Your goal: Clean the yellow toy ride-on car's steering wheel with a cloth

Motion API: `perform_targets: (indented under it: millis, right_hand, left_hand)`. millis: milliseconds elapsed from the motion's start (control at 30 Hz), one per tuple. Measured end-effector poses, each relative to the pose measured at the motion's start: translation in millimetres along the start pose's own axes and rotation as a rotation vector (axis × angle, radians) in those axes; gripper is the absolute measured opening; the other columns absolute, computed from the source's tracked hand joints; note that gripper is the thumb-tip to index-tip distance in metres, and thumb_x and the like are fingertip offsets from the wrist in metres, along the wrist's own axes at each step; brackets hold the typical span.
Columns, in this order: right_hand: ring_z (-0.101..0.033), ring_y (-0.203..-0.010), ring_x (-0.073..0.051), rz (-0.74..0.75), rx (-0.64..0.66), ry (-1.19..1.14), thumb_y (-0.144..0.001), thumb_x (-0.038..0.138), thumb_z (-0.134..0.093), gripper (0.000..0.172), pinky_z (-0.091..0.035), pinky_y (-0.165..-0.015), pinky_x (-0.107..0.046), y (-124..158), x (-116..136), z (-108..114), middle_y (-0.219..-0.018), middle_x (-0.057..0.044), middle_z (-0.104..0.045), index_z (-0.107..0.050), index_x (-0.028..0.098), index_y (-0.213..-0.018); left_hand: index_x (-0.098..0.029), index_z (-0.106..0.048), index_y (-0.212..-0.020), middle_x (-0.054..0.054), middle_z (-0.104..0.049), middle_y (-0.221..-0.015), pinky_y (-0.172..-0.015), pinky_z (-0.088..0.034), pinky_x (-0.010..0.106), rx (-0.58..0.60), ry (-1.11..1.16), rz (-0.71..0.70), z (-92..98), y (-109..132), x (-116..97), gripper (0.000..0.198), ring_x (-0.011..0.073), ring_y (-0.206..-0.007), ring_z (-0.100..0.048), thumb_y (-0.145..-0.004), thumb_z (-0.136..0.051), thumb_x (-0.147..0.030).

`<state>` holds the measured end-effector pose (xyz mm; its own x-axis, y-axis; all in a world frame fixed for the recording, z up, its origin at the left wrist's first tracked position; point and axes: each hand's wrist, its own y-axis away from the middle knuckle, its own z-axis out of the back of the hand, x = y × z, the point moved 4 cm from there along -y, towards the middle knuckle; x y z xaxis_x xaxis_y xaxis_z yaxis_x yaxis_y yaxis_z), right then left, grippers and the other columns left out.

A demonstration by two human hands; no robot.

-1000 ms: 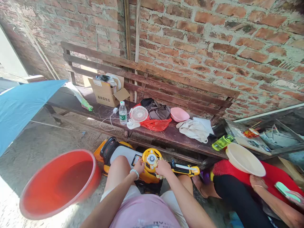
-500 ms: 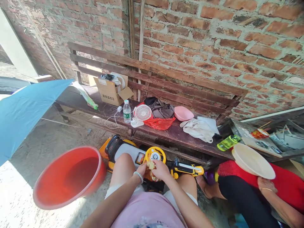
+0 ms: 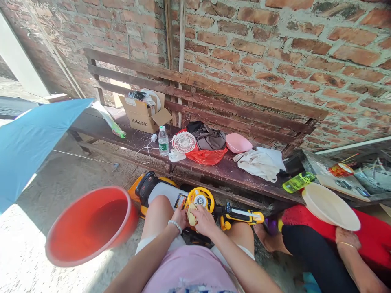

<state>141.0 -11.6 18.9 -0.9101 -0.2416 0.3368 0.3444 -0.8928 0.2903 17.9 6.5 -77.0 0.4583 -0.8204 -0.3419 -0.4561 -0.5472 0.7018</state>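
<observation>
Close together above my lap, both hands are closed on a small pale yellow piece (image 3: 192, 214), soft-looking and too small to name. My left hand (image 3: 180, 217), with a beaded bracelet at the wrist, grips its left side. The fingers of my right hand (image 3: 204, 219) are wrapped round its right side and partly hide it. Just beyond the hands is the yellow steering wheel (image 3: 210, 198) of a yellow and black ride-on toy (image 3: 161, 191), which stands across the front of my knees.
At left stand a large red basin (image 3: 88, 228) and a blue umbrella (image 3: 39, 138). The wooden bench (image 3: 253, 179) bears a cardboard box (image 3: 139, 116), a water bottle (image 3: 163, 141), a white fan (image 3: 184, 142) and a pink bowl (image 3: 238, 143). To the right, another person's hand (image 3: 348, 238) holds a cream basin (image 3: 331, 207).
The pale yellow piece has turned and shows larger between my hands. Something brownish and white that showed beneath the fingers is out of sight. The view has shifted slightly.
</observation>
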Motion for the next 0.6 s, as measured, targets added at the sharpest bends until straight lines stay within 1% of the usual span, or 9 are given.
perform_targets:
  millis: [67, 133, 200, 233, 300, 400, 500, 600]
  right_hand:
    - [-0.058, -0.11, -0.023, 0.025, 0.038, 0.011, -0.084, 0.024, -0.064, 0.031, -0.043, -0.084, -0.03, 15, -14, 1, -0.123, -0.006, -0.058, -0.072, 0.029, -0.114]
    - [-0.059, -0.108, -0.022, 0.051, 0.073, 0.031, -0.082, 0.022, -0.065, 0.029, -0.042, -0.082, -0.027, 23, -27, 6, -0.125, -0.004, -0.058, -0.074, 0.029, -0.108]
    - [-0.059, -0.104, -0.021, 0.048, 0.11, 0.062, -0.081, 0.022, -0.067, 0.027, -0.042, -0.08, -0.027, 23, -39, 14, -0.124, -0.003, -0.058, -0.075, 0.03, -0.105]
    - [-0.06, -0.102, -0.021, 0.033, 0.131, 0.088, -0.081, 0.022, -0.067, 0.026, -0.042, -0.079, -0.027, 21, -45, 18, -0.122, -0.003, -0.058, -0.076, 0.03, -0.105]
    - [-0.061, -0.098, -0.02, -0.008, 0.165, 0.154, -0.081, 0.019, -0.067, 0.027, -0.041, -0.078, -0.027, 15, -57, 29, -0.121, -0.004, -0.059, -0.077, 0.029, -0.104]
    - [-0.062, -0.097, -0.021, -0.098, 0.168, 0.239, -0.081, 0.012, -0.064, 0.032, -0.042, -0.08, -0.028, 6, -74, 45, -0.12, -0.006, -0.06, -0.077, 0.028, -0.106]
    - [-0.065, -0.1, -0.023, -0.178, 0.167, 0.247, -0.08, 0.01, -0.065, 0.036, -0.042, -0.081, -0.029, -2, -85, 54, -0.119, -0.008, -0.061, -0.077, 0.027, -0.109]
    - [-0.068, -0.101, -0.025, -0.245, 0.169, 0.212, -0.08, 0.01, -0.066, 0.037, -0.044, -0.081, -0.03, -9, -88, 55, -0.12, -0.01, -0.063, -0.077, 0.028, -0.11]
  left_hand:
    - [-0.018, -0.059, -0.116, 0.009, -0.072, -0.096, -0.082, -0.056, 0.035, -0.061, -0.012, 0.004, 1.1, -2, 2, 0.048, 0.0215, -0.085, -0.071, -0.103, -0.031, -0.055]
    - [-0.018, -0.057, -0.115, 0.007, -0.071, -0.096, -0.081, -0.056, 0.032, -0.103, -0.044, 0.006, -0.4, -5, 4, 0.035, 0.0183, -0.081, -0.07, -0.104, -0.039, -0.046]
    - [-0.019, -0.056, -0.117, 0.008, -0.071, -0.102, -0.084, -0.055, 0.031, -0.134, -0.09, 0.005, -3.8, -7, 7, 0.025, 0.0171, -0.084, -0.071, -0.102, -0.046, -0.036]
    - [-0.019, -0.055, -0.119, 0.009, -0.071, -0.107, -0.086, -0.055, 0.031, -0.15, -0.115, 0.001, -5.8, -8, 8, 0.022, 0.0173, -0.088, -0.071, -0.101, -0.05, -0.032]
    - [-0.022, -0.053, -0.121, 0.009, -0.07, -0.114, -0.088, -0.055, 0.032, -0.188, -0.169, -0.016, -9.1, -10, 10, 0.025, 0.0185, -0.094, -0.072, -0.098, -0.056, -0.03]
    - [-0.023, -0.05, -0.122, 0.009, -0.072, -0.115, -0.089, -0.056, 0.034, -0.238, -0.248, -0.05, -13.4, -13, 9, 0.034, 0.0216, -0.098, -0.073, -0.093, -0.066, -0.032]
    - [-0.022, -0.051, -0.117, 0.01, -0.074, -0.114, -0.091, -0.055, 0.034, -0.251, -0.314, -0.079, -18.3, -14, 7, 0.03, 0.0232, -0.098, -0.074, -0.093, -0.067, -0.03]
    - [-0.022, -0.052, -0.112, 0.012, -0.074, -0.113, -0.092, -0.054, 0.034, -0.263, -0.366, -0.098, -22.4, -14, 7, 0.024, 0.0245, -0.1, -0.075, -0.093, -0.066, -0.027]
